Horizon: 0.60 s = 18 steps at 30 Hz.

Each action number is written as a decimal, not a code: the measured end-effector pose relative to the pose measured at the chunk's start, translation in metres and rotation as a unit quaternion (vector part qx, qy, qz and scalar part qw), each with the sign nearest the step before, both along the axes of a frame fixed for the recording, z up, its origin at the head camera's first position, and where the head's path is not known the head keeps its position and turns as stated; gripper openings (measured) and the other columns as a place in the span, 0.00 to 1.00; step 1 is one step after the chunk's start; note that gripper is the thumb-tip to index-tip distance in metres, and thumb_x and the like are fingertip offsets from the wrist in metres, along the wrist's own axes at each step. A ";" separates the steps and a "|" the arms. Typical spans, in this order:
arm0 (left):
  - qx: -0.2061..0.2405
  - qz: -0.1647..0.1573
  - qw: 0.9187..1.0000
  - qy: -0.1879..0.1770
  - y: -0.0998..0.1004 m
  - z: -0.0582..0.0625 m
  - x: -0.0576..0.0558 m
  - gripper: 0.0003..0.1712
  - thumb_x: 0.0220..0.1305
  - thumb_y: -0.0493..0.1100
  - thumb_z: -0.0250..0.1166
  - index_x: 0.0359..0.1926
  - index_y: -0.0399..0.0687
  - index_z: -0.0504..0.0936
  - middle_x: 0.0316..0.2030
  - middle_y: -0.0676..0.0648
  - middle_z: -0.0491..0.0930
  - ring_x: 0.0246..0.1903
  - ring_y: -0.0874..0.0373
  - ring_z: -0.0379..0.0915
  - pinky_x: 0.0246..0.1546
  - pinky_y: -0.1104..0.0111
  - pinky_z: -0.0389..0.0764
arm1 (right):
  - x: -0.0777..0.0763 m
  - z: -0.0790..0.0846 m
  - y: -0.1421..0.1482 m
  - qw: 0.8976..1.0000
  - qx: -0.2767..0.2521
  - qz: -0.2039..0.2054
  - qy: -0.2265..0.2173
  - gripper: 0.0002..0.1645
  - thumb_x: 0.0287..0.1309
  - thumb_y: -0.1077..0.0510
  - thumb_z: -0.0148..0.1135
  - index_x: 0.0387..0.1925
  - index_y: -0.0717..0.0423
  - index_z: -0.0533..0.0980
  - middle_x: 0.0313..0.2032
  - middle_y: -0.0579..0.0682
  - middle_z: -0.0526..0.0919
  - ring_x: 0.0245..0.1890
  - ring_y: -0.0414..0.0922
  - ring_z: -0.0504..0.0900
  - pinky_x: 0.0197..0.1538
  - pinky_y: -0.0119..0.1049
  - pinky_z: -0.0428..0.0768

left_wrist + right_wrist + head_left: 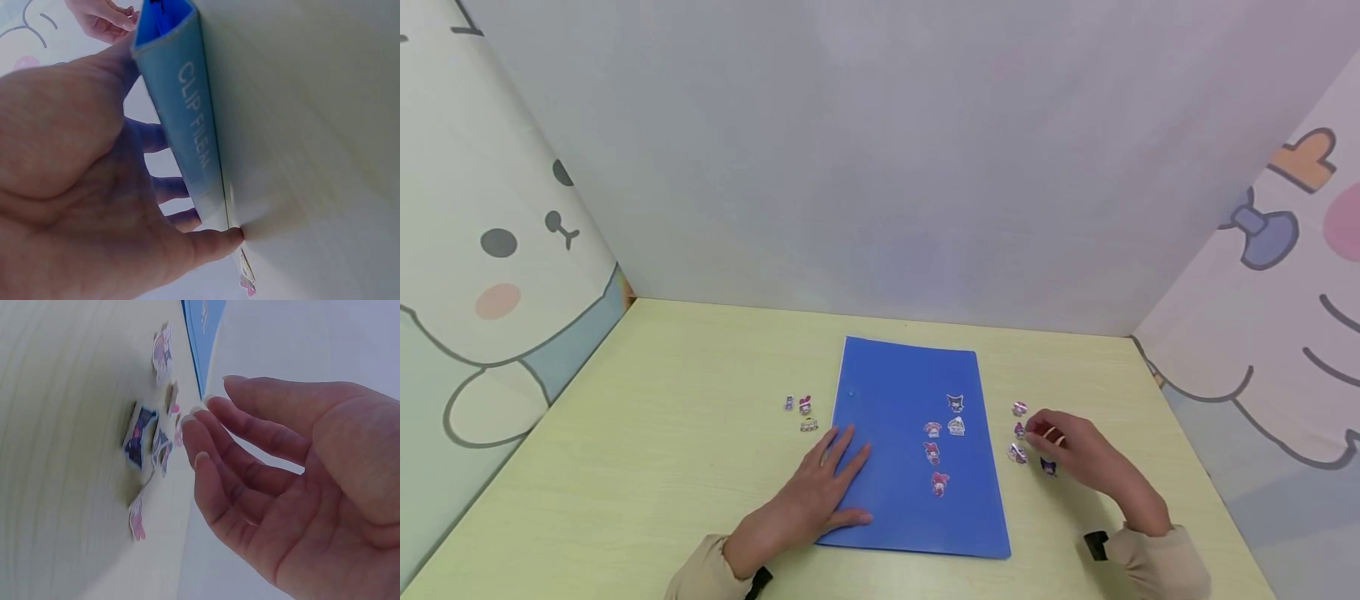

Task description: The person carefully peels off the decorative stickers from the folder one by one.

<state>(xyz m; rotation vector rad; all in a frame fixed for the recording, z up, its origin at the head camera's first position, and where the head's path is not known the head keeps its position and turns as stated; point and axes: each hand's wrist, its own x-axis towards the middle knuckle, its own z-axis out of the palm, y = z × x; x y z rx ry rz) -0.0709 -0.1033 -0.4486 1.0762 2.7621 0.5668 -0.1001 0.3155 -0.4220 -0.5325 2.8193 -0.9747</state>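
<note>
A blue clip file folder (898, 517) lies on the table, its lettered spine (187, 112) showing in the left wrist view. My left hand (808, 500) rests with spread fingers on its left edge, the little finger reaching past the spine to the tabletop. Several cartoon character stickers, among them a red-pink one (939, 484) and a dark-eared one (955, 403), lie on the right half of the cover. Over the loose stickers right of the folder hovers my right hand (1078, 450), fingers bent loosely and holding nothing. A dark purple sticker (137, 436) is below it.
Left of the folder are 3 more stickers, including a yellowish one (808, 425). The pale wooden table (700, 358) meets a plain whitish backdrop (880, 167) at the back. Cloth with cartoon prints (512, 192) hangs at both sides.
</note>
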 end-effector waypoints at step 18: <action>-0.002 0.002 1.000 -0.006 0.002 0.005 0.001 0.48 0.69 0.65 0.62 0.76 0.35 0.64 0.75 0.27 0.55 0.73 0.26 0.50 0.67 0.38 0.63 | 0.001 -0.005 -0.032 0.999 -0.023 0.040 0.013 0.05 0.68 0.62 0.67 0.43 0.60 0.81 0.37 0.43 0.83 0.35 0.37 0.80 0.38 0.33 0.82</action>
